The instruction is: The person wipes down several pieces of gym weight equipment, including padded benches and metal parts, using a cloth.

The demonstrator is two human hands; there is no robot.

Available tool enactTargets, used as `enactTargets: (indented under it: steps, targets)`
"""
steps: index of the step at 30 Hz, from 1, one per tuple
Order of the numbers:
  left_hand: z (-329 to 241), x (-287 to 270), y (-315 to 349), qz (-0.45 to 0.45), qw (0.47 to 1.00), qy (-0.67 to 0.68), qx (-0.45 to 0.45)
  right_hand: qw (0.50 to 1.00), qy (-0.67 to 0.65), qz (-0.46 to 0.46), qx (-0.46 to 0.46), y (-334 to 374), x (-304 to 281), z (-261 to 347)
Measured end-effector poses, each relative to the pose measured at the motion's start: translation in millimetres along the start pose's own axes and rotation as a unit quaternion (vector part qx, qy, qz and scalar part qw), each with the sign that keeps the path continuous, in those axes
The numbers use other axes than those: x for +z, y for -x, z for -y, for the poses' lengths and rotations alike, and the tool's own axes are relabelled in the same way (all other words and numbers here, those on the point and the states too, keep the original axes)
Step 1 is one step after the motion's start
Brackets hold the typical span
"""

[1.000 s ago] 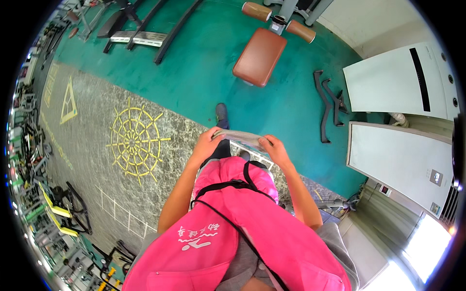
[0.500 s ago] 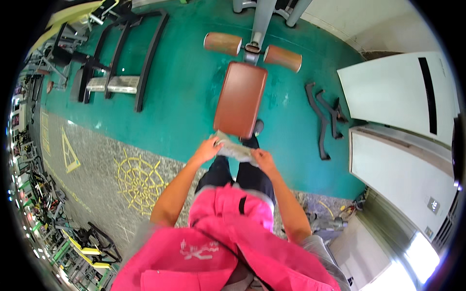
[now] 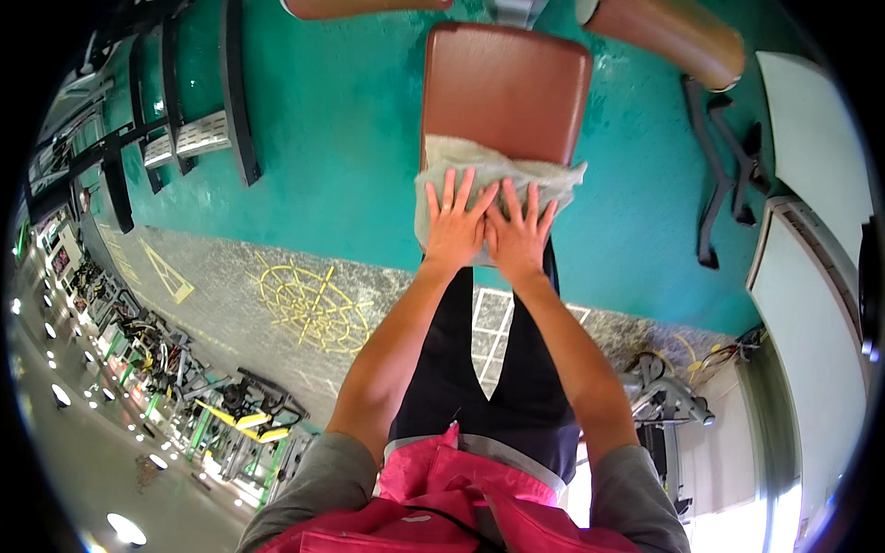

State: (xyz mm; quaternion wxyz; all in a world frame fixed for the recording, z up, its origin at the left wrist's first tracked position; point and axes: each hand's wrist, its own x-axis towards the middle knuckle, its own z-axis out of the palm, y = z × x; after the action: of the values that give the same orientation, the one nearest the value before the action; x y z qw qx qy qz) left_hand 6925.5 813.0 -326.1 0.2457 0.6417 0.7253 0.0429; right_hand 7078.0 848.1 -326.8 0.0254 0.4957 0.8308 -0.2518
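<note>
A greyish-beige cloth [image 3: 461, 158] lies spread over the near end of a brown padded seat [image 3: 507, 88], part of a gym machine. My left hand [image 3: 455, 221] presses flat on the cloth with its fingers spread. Beside it my right hand [image 3: 519, 230] also lies flat on the cloth, fingers apart, the two hands touching or nearly so at the thumbs. The far part of the seat shows bare, while the cloth hides its near end.
Brown foam rollers [image 3: 673, 37] flank the far end of the seat. To the right, dark metal brackets [image 3: 710, 184] lie on the green floor [image 3: 332, 120] near a white cabinet [image 3: 811, 304]. A black-framed machine [image 3: 238, 101] stands at the left. Yellow web lines [image 3: 313, 304] mark the grey floor.
The cloth, held up between both hands before, now lies on the seat's near end. Both hands have opened and come together flat on it. My view has moved closer to the seat.
</note>
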Motion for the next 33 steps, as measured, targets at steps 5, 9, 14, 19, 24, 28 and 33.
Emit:
enactTargets:
  steps: [5,9,14,19,24,28,33]
  targets:
    - [28,-19,-89,-0.048,0.998,0.011,0.047,0.998,0.023,-0.059,0.009,-83,-2,-15]
    - [45,-52,-201,-0.154,0.985,0.041,0.069,0.984,0.067,-0.164,0.021,-196,-29,-23]
    - [51,-75,-265,-0.107,0.994,-0.032,0.011,0.974,0.1,-0.202,0.036,-259,-50,-38]
    - [69,-48,-232,-0.182,0.978,0.069,0.079,0.983,0.06,-0.172,0.035,-225,-32,-26]
    - [63,-25,-121,-0.097,0.994,0.018,0.043,0.995,0.059,-0.052,0.069,-124,-8,11]
    - [49,5,-16,0.007,0.998,0.036,0.041,0.996,0.008,-0.005,0.084,-19,32,28]
    - [26,44,66,0.063,0.997,0.037,0.037,0.994,-0.025,0.038,0.095,79,67,39]
